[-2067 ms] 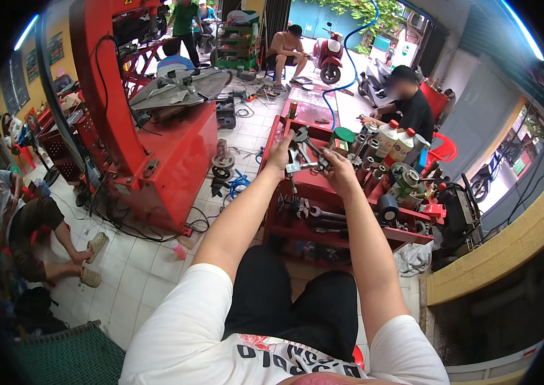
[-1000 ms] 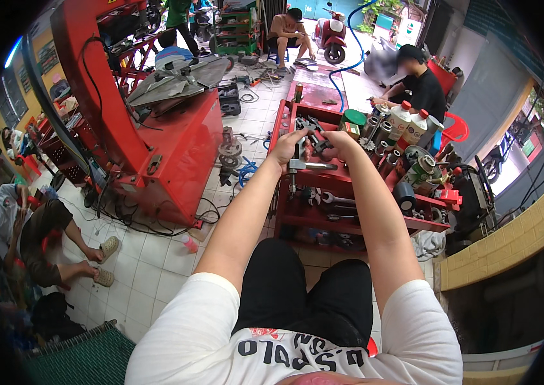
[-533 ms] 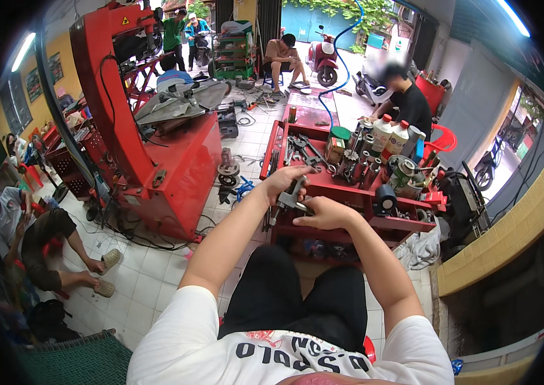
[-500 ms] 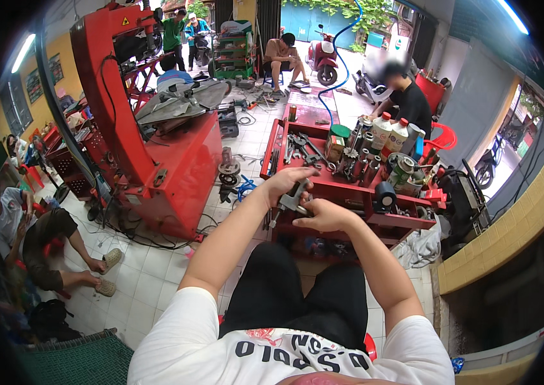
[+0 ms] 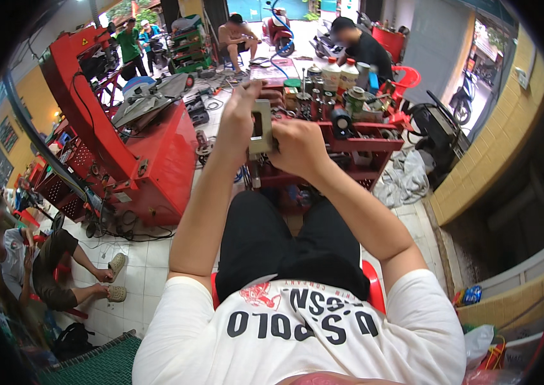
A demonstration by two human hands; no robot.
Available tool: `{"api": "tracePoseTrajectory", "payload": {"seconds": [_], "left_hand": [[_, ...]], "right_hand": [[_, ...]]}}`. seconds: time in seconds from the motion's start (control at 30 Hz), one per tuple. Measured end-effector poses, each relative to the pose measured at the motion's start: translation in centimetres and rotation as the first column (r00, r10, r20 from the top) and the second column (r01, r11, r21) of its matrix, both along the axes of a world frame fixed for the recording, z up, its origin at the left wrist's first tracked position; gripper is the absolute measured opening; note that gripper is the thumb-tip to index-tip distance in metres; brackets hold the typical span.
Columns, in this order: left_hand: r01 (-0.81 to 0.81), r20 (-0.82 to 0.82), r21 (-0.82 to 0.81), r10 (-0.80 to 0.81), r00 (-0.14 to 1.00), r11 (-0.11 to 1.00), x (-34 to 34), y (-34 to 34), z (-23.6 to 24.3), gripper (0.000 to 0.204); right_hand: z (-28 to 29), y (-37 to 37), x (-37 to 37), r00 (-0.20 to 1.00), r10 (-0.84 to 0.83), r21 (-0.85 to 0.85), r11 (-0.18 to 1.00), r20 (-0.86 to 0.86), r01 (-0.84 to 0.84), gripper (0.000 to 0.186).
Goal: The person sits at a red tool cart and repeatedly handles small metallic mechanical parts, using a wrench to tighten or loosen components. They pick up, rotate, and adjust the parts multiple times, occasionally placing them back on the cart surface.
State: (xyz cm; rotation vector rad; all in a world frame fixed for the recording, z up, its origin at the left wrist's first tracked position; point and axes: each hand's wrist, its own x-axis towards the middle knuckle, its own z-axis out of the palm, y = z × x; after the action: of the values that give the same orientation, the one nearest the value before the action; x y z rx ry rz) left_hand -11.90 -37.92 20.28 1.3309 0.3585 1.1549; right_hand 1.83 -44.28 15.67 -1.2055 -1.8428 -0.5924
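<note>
Metal frame [image 5: 261, 147] in front of cart edge [image 5: 365, 145]

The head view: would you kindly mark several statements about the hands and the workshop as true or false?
1. The left hand and the right hand are both on the metal frame tool. True.
2. The metal frame tool lies on the floor tiles. False: it is held up between the two hands.
3. Bottles with red caps stand on the red tool cart. True.
4. The person in the black shirt is at the picture's lower left. False: the person in the black shirt is toward the upper right, beyond the cart.
5. The red tire changer is left of the hands. True.
</note>
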Motion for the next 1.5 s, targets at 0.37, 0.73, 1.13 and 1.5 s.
{"api": "tracePoseTrajectory", "payload": {"seconds": [0.37,0.73,1.13,1.5], "left_hand": [[-0.015,0.024,0.269,0.009,1.000,0.963,0.0,-6.4,6.0,0.063],[0.132,-0.441,0.197,-0.033,0.897,0.972,0.7,-4.0,2.8,0.023],[-0.191,-0.328,0.424,0.347,0.879,0.885,-0.1,-3.7,0.9,0.033],[-0.212,-0.248,0.496,0.372,0.894,0.842,1.8,0.9,-1.6,0.045]], "right_hand": [[8.7,-2.9,0.4,0.995,-0.080,0.240,0.966,-0.052,0.090,0.034],[8.1,1.8,4.1,0.975,-0.141,0.200,0.964,-0.174,0.175,0.027],[7.0,3.3,4.8,0.956,-0.224,0.178,0.949,-0.191,0.258,0.023],[5.5,7.5,4.0,0.883,-0.270,-0.062,0.962,-0.383,0.268,0.024]]}}
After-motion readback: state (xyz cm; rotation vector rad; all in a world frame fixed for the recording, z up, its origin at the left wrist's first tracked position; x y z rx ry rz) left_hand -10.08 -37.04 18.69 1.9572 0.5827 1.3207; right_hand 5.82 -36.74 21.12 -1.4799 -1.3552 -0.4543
